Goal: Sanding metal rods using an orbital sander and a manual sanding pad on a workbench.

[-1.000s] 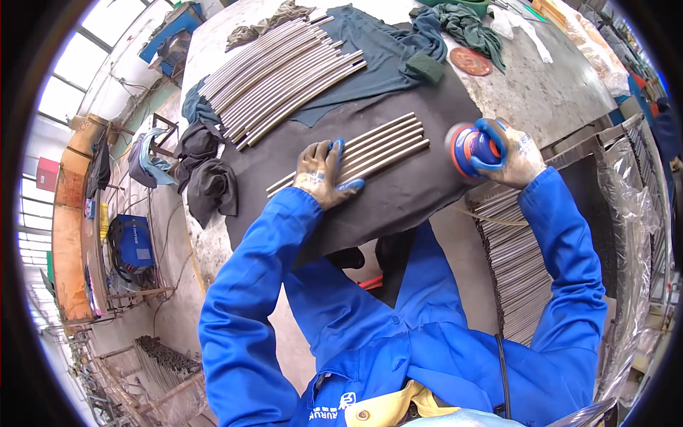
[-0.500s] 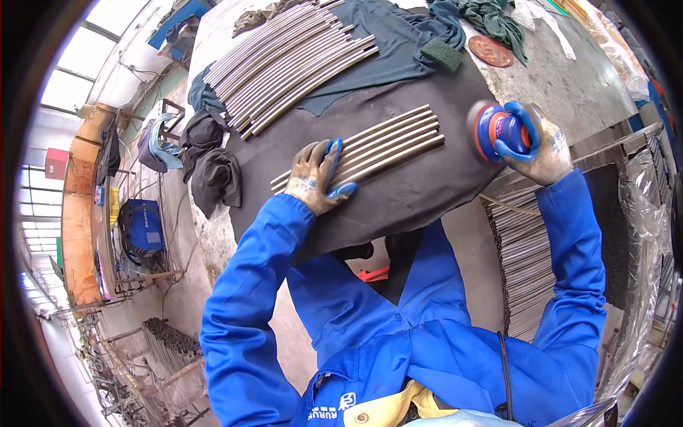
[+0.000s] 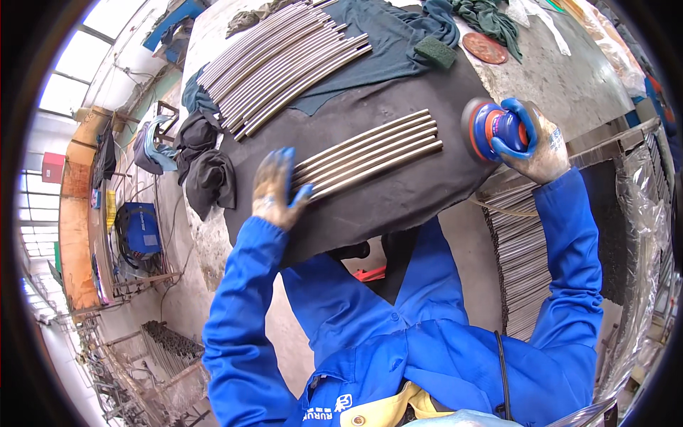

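Several short metal rods (image 3: 384,146) lie side by side in a slanting row on a dark cloth (image 3: 356,224) over the table. At their left ends is my left hand (image 3: 274,188), in a white glove with blue fingertips. Its fingers are stretched out and the thumb stands apart; motion blurs it a little. My right hand (image 3: 544,146), gloved likewise, grips a blue and orange orbital sander (image 3: 506,132) just past the rods' right ends. The sander is tilted on its side, its round pad facing the rods, apart from them.
Many more rods (image 3: 277,64) lie on a green cloth (image 3: 384,43) at the back. Near them are a green scouring pad (image 3: 435,52) and a reddish disc (image 3: 485,48). Crumpled dark cloths (image 3: 208,167) sit at the left edge. Stacked rods (image 3: 518,249) stand below right.
My left hand has slid left along the rods to their left ends, its fingers straighter. The rods' left ends now look more even. The sander in my right hand has barely moved.
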`<state>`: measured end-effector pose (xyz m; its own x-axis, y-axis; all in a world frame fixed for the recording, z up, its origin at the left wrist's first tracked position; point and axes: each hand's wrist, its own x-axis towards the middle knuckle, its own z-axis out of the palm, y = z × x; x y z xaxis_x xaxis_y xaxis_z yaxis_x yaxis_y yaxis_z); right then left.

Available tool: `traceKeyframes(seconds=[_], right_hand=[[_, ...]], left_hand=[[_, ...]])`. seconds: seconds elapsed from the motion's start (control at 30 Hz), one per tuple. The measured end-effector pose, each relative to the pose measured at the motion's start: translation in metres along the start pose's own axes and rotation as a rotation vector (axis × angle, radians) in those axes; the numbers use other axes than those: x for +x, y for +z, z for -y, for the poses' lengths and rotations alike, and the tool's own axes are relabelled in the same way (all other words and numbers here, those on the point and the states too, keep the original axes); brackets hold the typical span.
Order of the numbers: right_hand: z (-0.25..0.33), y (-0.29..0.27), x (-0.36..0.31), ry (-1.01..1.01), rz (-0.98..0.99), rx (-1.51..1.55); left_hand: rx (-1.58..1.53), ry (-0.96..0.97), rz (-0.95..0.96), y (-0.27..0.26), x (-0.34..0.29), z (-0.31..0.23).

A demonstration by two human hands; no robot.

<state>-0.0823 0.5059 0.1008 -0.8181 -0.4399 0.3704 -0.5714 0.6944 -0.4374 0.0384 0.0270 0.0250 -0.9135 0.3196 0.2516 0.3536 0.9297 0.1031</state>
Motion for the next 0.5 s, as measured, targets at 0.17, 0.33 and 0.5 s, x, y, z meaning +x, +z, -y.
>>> traceKeyframes(seconds=[0.17,0.33,0.5], right_hand=[[-0.006,-0.002,-0.001,-0.067,-0.036,-0.057],[0.005,-0.001,-0.001,0.034,-0.005,-0.025],[0.013,0.006,0.014,-0.088,-0.053,-0.041]], left_hand=[[-0.438,-0.454,-0.295,0.024,-0.049,0.018],[-0.641,-0.589,-0.389,0.029,-0.042,0.007],[-0.804,-0.691,-0.476,0.026,-0.034,-0.001]])
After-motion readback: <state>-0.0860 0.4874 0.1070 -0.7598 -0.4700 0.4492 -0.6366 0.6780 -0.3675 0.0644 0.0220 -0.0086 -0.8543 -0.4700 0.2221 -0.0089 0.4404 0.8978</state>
